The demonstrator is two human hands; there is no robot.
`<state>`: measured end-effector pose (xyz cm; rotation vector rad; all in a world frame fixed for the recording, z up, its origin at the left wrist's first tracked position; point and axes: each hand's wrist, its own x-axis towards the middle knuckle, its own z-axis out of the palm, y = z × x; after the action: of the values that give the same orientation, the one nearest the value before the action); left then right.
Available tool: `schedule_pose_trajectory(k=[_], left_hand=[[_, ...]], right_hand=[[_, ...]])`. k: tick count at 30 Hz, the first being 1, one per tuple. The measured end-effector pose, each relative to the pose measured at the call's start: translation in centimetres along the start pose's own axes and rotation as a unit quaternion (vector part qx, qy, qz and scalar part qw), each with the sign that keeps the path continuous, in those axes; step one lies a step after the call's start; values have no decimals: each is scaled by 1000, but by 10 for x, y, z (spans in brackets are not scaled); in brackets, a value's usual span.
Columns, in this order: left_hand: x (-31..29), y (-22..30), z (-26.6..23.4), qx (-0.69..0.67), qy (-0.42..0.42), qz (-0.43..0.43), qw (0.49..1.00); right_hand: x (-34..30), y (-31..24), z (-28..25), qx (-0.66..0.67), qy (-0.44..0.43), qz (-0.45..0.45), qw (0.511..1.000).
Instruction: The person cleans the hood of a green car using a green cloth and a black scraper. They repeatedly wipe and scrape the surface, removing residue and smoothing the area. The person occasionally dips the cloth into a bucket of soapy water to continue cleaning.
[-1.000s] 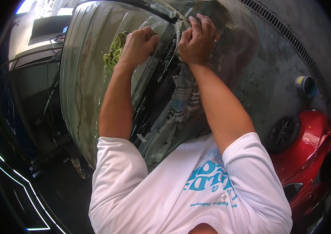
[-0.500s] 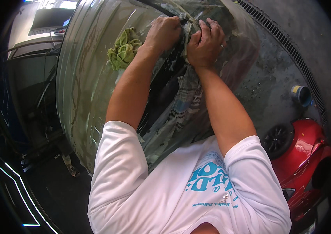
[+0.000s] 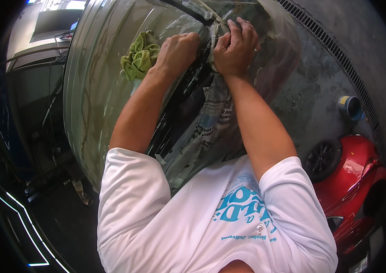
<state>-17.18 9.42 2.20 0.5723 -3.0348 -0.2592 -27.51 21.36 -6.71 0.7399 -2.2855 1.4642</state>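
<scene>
My left hand (image 3: 178,53) is closed, knuckles up, over the dark strip (image 3: 193,75) along the edge of a car's ribbed, wet-looking roof (image 3: 104,59). Whatever its fingers hold is hidden. Just to its left, a crumpled green cloth (image 3: 139,57) lies on the roof. My right hand (image 3: 237,48) rests on the masked side, fingers stretched out and whitish at the tips, a ring on one finger. Under and beside it run crinkled masking tape (image 3: 212,50) and clear plastic film (image 3: 272,68). Printed newspaper (image 3: 218,107) hangs below the right wrist.
At the right, a red car (image 3: 350,168) with a black wheel (image 3: 324,159) stands on the grey floor. A dark bucket (image 3: 350,108) sits near a long drain grate (image 3: 334,52). A screen (image 3: 56,22) is at the far left.
My left hand has moved back toward me and slightly left along the dark strip, baring more of the strip's far end. The right hand has stayed nearly in place.
</scene>
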Motion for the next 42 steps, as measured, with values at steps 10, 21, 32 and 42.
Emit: schedule_pose_trajectory(k=[10, 21, 32, 42], left_hand=[[14, 15, 2, 11, -9, -44, 999], [10, 18, -7, 5, -28, -83, 996], [14, 20, 4, -37, 112, -93, 989], [40, 20, 15, -63, 117, -152, 979]], right_hand=[[-1, -2, -3, -17, -6, 1, 1000], [-5, -2, 0, -13, 2, 0, 1000], [-5, -2, 3, 4, 10, -1, 1000], [-2, -2, 0, 14, -2, 23, 1000]])
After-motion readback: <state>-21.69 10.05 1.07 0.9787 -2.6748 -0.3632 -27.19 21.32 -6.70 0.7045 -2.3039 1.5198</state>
